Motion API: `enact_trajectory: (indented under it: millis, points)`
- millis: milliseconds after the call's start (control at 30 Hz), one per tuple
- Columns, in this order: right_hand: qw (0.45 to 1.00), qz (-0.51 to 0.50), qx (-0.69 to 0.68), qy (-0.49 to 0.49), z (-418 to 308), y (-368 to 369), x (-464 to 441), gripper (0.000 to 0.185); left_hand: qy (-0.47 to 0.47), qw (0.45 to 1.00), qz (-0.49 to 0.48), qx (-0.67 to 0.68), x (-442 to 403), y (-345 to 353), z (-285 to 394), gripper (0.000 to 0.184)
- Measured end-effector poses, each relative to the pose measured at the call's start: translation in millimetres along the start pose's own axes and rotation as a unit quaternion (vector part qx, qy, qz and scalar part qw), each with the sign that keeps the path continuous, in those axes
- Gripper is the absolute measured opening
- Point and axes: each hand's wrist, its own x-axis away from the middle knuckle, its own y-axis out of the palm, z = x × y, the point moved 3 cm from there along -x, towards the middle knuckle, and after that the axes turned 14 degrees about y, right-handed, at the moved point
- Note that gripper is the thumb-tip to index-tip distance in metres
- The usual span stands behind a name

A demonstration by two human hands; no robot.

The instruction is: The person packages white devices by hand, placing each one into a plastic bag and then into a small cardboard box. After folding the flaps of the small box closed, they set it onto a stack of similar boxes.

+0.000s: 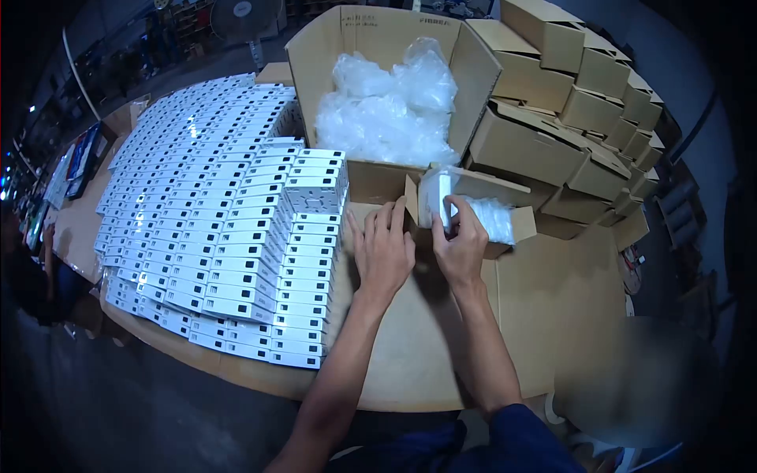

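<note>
My right hand (461, 240) is closed around a white plastic unit (445, 197) that looks wrapped in a clear bag, held upright at the left end of a small open cardboard box (486, 186). Several plastic-wrapped pieces (494, 220) stand in that box beside it. My left hand (384, 248) has its fingers stretched out, with the fingertips at the box's left flap (411, 199). Whether it presses on the flap I cannot tell. Nothing shows in the left hand. Left of it rise stacked rows of white units (309, 256) with small dark square openings.
A large open carton (473, 79) of clear plastic bags (386, 106) stands behind the small box. Closed brown boxes (524, 146) are piled at the right. Cardboard (552, 307) covers the table. Another person (35, 272) is at the far left, and a fan (240, 16) stands behind.
</note>
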Motion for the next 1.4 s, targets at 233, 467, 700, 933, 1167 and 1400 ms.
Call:
enact_trajectory:
  millis: [233, 467, 700, 933, 1167, 1400]
  points:
    - [0.996, -0.037, 0.085, -0.017, 4, 25, -11, 0.027, -0.017, 0.999, -0.026, -0.010, 7, 6, -3, 0.078]
    - [0.975, -0.114, 0.193, -0.008, 16, 42, 1, 0.029, 0.010, 0.999, -0.036, -0.022, 4, 20, -6, 0.073]
    - [0.922, -0.132, 0.354, -0.084, 43, 39, 39, 0.075, -0.028, 0.997, -0.065, -0.028, 20, 31, -13, 0.069]
    - [0.916, -0.181, 0.353, -0.061, 32, 34, 37, 0.085, -0.020, 0.995, -0.080, -0.053, 14, 17, -12, 0.069]
    - [0.986, -0.020, 0.148, -0.074, 20, 12, 41, 0.057, 0.033, 0.999, -0.029, -0.015, 10, -29, -12, 0.051]
    - [0.960, -0.177, 0.178, -0.125, -24, 35, 15, 0.009, 0.005, 0.998, 0.045, -0.050, -8, -105, -30, 0.045]
